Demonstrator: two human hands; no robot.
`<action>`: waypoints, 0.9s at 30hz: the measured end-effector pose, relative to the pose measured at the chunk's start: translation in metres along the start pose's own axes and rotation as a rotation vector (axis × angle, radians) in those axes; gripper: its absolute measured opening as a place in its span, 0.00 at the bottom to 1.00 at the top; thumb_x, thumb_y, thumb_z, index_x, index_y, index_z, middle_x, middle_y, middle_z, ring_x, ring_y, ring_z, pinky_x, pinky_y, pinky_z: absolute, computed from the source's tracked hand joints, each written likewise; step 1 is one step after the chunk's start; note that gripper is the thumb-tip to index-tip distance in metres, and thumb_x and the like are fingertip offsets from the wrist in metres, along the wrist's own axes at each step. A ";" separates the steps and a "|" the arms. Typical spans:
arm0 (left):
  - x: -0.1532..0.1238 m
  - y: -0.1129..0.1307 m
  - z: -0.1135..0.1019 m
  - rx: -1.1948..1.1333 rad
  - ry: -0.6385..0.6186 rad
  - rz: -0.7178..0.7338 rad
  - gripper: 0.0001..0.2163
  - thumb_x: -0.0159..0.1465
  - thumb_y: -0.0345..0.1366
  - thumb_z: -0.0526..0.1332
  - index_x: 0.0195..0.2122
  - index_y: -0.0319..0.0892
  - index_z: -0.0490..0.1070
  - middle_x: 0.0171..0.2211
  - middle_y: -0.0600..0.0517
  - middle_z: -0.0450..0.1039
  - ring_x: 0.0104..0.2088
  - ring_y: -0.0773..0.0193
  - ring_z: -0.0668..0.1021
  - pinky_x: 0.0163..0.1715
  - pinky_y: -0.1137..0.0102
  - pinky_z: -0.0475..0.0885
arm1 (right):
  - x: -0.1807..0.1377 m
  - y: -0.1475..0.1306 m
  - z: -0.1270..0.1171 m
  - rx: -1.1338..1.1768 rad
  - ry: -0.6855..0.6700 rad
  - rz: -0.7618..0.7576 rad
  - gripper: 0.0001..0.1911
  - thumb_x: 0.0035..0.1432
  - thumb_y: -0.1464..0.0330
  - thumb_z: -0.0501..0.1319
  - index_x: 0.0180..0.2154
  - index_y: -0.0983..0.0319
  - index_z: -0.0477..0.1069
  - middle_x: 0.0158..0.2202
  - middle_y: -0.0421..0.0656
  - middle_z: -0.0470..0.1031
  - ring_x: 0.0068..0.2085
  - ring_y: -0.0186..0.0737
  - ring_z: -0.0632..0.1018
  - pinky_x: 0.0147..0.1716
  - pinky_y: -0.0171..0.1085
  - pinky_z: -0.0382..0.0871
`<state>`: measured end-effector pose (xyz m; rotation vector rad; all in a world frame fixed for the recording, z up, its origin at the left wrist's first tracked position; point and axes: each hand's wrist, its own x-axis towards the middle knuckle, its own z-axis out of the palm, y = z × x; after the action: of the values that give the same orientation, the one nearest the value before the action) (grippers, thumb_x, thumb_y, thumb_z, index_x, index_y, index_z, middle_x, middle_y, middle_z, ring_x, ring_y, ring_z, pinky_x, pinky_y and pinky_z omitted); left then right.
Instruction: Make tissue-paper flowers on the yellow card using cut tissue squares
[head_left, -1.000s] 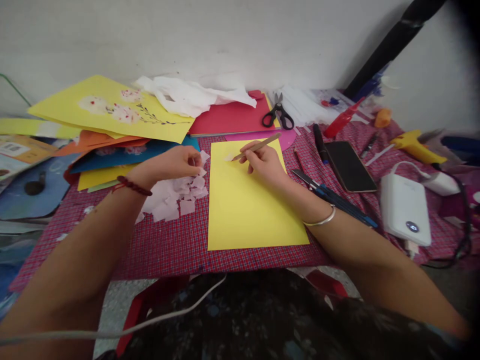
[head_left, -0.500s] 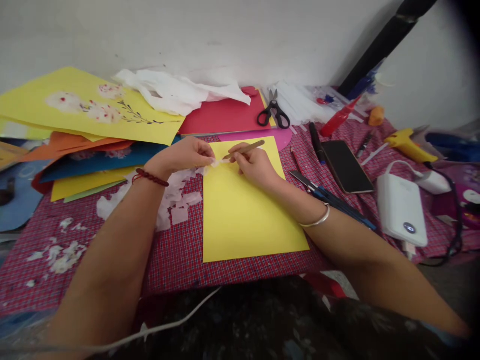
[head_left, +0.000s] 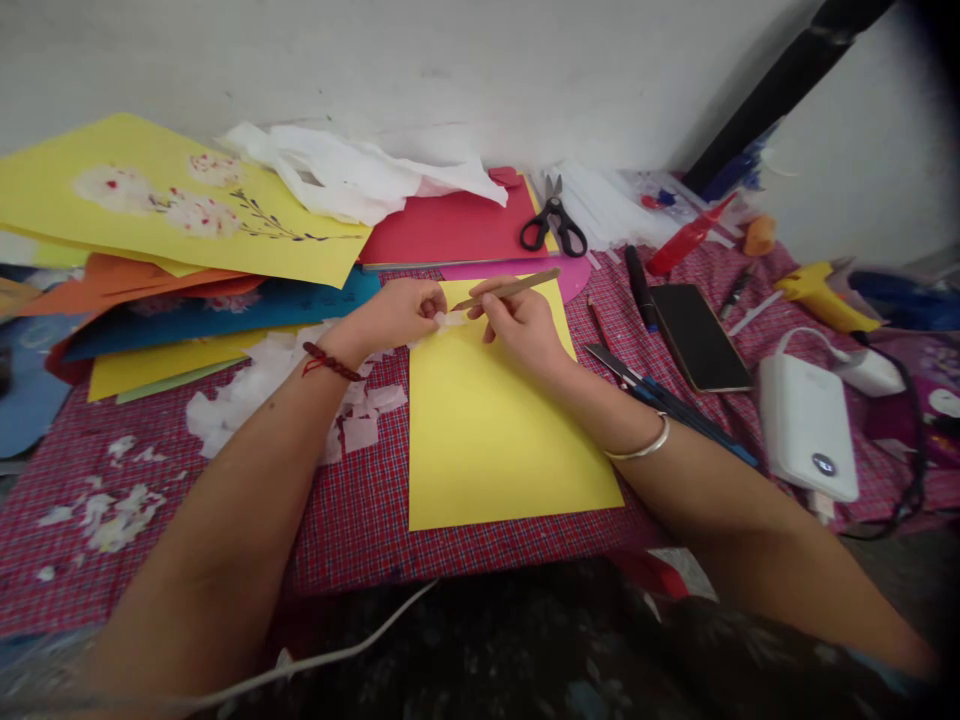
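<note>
A plain yellow sheet of paper (head_left: 510, 430) lies on the checked cloth in front of me. Over its top left corner, my left hand (head_left: 401, 312) is closed, its fingertips pinching a small whitish tissue paper piece (head_left: 450, 319). My right hand (head_left: 523, 328) grips a thin brown pencil-like stick (head_left: 525, 286), held slanting with its lower tip at the tissue. Whether that stick is a pencil or a plain rod I cannot tell. Beside my left wrist is a heap of cut tissue squares (head_left: 259, 385), partly hidden by the forearm.
A yellow sheet with tissue flowers (head_left: 300, 215) tops a coloured paper stack at the left. Black scissors (head_left: 553, 222) lie behind the sheet. At the right are a box cutter (head_left: 667, 400), a black phone-like slab (head_left: 701, 337), a white power bank (head_left: 806, 425) and a yellow glue gun (head_left: 825, 297).
My view has shifted slightly. Both hands stay near the sheet's top edge; the stick has turned a little in my right fingers, and its tip still meets the tissue piece.
</note>
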<state>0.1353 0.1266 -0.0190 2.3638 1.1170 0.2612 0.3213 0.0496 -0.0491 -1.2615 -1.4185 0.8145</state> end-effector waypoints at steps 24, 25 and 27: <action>-0.016 -0.013 -0.020 -0.421 -0.190 -0.090 0.04 0.52 0.35 0.65 0.27 0.42 0.74 0.23 0.51 0.72 0.24 0.67 0.71 0.26 0.69 0.65 | -0.006 -0.007 0.004 0.063 0.020 -0.082 0.18 0.66 0.53 0.57 0.40 0.61 0.69 0.30 0.41 0.76 0.24 0.30 0.73 0.23 0.32 0.68; -0.013 -0.010 -0.017 -0.378 -0.187 -0.088 0.04 0.51 0.35 0.65 0.27 0.41 0.75 0.23 0.52 0.72 0.24 0.67 0.70 0.25 0.70 0.64 | -0.006 -0.007 0.005 0.069 0.018 -0.087 0.18 0.65 0.52 0.58 0.40 0.61 0.69 0.30 0.40 0.75 0.24 0.30 0.73 0.23 0.32 0.67; -0.008 -0.003 -0.012 -0.288 -0.147 -0.077 0.05 0.50 0.35 0.64 0.27 0.40 0.77 0.22 0.52 0.72 0.23 0.68 0.69 0.24 0.71 0.62 | -0.006 -0.005 0.005 0.076 0.018 -0.097 0.18 0.65 0.53 0.58 0.40 0.61 0.70 0.30 0.40 0.75 0.23 0.29 0.73 0.22 0.32 0.67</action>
<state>0.1239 0.1264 -0.0104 2.0476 1.0233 0.2028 0.3147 0.0436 -0.0469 -1.1317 -1.4102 0.7821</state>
